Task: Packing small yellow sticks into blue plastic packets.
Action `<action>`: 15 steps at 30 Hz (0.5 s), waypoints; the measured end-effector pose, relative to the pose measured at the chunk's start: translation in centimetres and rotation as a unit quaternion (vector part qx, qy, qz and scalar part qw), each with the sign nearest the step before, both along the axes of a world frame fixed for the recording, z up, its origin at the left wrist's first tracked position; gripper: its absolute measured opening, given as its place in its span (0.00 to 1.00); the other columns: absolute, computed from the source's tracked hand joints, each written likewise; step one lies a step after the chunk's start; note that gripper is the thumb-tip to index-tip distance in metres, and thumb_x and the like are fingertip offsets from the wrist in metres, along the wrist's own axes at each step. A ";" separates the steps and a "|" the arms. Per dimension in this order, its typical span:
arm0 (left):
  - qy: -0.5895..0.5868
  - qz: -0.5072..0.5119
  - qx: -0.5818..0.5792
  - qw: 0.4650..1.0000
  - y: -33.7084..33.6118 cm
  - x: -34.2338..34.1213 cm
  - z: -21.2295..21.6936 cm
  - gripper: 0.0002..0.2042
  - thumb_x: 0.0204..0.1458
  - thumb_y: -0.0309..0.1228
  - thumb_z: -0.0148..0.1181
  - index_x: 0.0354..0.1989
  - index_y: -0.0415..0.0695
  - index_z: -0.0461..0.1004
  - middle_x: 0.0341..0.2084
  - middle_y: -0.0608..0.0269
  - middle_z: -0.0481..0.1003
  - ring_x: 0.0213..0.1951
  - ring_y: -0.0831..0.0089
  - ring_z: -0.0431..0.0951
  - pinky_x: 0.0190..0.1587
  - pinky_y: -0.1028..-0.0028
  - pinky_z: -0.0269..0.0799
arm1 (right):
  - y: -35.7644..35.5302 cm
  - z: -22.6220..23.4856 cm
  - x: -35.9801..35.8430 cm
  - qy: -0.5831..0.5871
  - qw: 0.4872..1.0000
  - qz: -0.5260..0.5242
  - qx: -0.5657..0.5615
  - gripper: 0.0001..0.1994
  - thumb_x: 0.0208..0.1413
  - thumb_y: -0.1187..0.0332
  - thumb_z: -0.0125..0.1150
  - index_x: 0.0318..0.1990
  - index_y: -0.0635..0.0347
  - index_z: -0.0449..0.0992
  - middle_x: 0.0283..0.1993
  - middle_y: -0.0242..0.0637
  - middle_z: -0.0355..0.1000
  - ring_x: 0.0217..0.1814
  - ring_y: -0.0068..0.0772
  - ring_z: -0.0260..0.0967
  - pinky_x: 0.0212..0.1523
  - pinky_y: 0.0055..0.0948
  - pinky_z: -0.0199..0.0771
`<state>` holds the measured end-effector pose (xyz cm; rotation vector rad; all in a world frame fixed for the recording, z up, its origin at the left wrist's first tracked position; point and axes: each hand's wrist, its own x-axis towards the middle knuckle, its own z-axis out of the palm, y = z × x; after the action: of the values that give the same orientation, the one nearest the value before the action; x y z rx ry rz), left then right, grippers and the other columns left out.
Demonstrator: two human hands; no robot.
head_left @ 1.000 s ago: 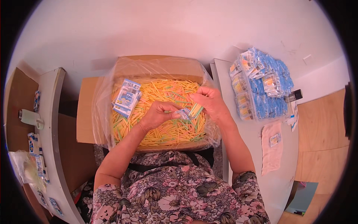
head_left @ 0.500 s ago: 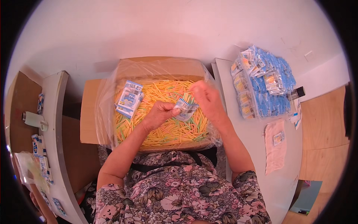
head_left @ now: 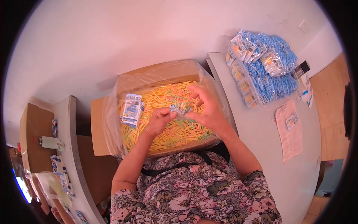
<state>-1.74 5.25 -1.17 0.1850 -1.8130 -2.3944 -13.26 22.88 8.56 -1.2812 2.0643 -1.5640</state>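
A small clear packet with a blue striped edge [head_left: 173, 108] is pinched between the thumb and fingers of my left hand [head_left: 159, 120]. My right hand [head_left: 212, 114] is at the packet's other end, its thumb by the plastic and its fingers apart and bent. Both hands are over an open cardboard box [head_left: 156, 75] lined with clear plastic. Thin yellow, orange and green sticks [head_left: 164, 135] fill it in a loose heap. On the sticks, left of my left hand, lie several flat blue-and-white packets [head_left: 131, 111]. The packet's contents are too small to make out.
Right, on a white table [head_left: 257, 138], stands a clear tub [head_left: 249, 93] heaped with filled packets, beside a dark-capped bottle [head_left: 302, 69]. A pink cloth [head_left: 290, 140] bears one packet. Left, another table [head_left: 72, 149] holds a pale bottle [head_left: 51, 143]; another person's arm [head_left: 61, 211] shows there.
My right hand has come down from above the box's right side to the packet, its thumb now at the plastic. The packet sits flatter. The whole view has turned slightly.
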 end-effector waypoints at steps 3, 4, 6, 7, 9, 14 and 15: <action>0.014 -0.004 0.006 1.000 -0.1 0.4 -0.5 0.07 0.56 0.26 0.57 0.39 0.37 0.78 0.36 0.67 0.78 0.39 0.80 0.74 0.47 0.76 0.69 | -0.1 -0.4 1.1 -0.043 0.999 0.006 0.019 0.33 0.42 0.76 0.66 0.60 0.58 0.62 0.48 0.35 0.70 0.46 0.27 0.69 0.41 0.25 0.70; 0.023 -0.004 0.005 1.000 0.1 0.5 -0.2 0.07 0.56 0.26 0.56 0.40 0.38 0.77 0.37 0.67 0.78 0.40 0.80 0.74 0.47 0.77 0.69 | -0.1 -0.8 1.4 -0.096 0.994 0.050 0.031 0.33 0.42 0.76 0.65 0.60 0.57 0.62 0.49 0.36 0.71 0.47 0.27 0.69 0.41 0.25 0.70; 0.025 0.000 0.022 0.999 0.5 0.3 0.3 0.07 0.56 0.26 0.57 0.41 0.38 0.77 0.38 0.67 0.77 0.41 0.80 0.74 0.47 0.77 0.69 | -0.1 -1.4 1.9 -0.085 0.996 0.035 0.014 0.32 0.43 0.76 0.65 0.60 0.58 0.62 0.49 0.37 0.71 0.47 0.27 0.70 0.41 0.27 0.71; 0.029 0.003 0.040 0.999 0.7 0.0 0.7 0.08 0.56 0.26 0.57 0.42 0.39 0.76 0.39 0.67 0.77 0.41 0.81 0.73 0.47 0.77 0.68 | -0.2 -1.7 2.0 -0.071 0.997 0.019 0.001 0.31 0.44 0.77 0.65 0.59 0.58 0.63 0.50 0.38 0.71 0.48 0.27 0.70 0.41 0.28 0.72; 0.031 0.007 0.046 0.998 1.4 -0.5 0.4 0.08 0.56 0.25 0.56 0.42 0.39 0.76 0.38 0.67 0.76 0.40 0.81 0.73 0.47 0.77 0.68 | 0.1 -2.7 2.0 -0.083 0.996 -0.012 -0.020 0.28 0.44 0.77 0.65 0.56 0.59 0.65 0.47 0.37 0.72 0.45 0.27 0.71 0.40 0.28 0.72; 0.042 0.015 -0.056 0.997 1.2 -1.3 -0.6 0.06 0.49 0.18 0.56 0.35 0.40 0.75 0.33 0.66 0.74 0.37 0.77 0.72 0.42 0.77 0.68 | 0.6 -5.9 2.3 0.060 0.992 -0.084 -0.073 0.12 0.48 0.69 0.64 0.40 0.62 0.74 0.32 0.45 0.73 0.31 0.42 0.72 0.30 0.34 0.69; 0.069 0.020 -0.084 0.994 1.5 -1.2 0.5 0.03 0.51 0.23 0.56 0.34 0.41 0.74 0.31 0.68 0.72 0.35 0.79 0.70 0.39 0.76 0.66 | 1.6 -4.9 2.2 0.027 0.996 -0.067 -0.060 0.11 0.50 0.70 0.63 0.40 0.62 0.74 0.31 0.43 0.73 0.32 0.39 0.72 0.31 0.32 0.69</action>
<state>-2.93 6.73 -0.69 0.0365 -1.9144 -2.1580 -11.08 24.50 3.70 -1.2610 2.1597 -1.7539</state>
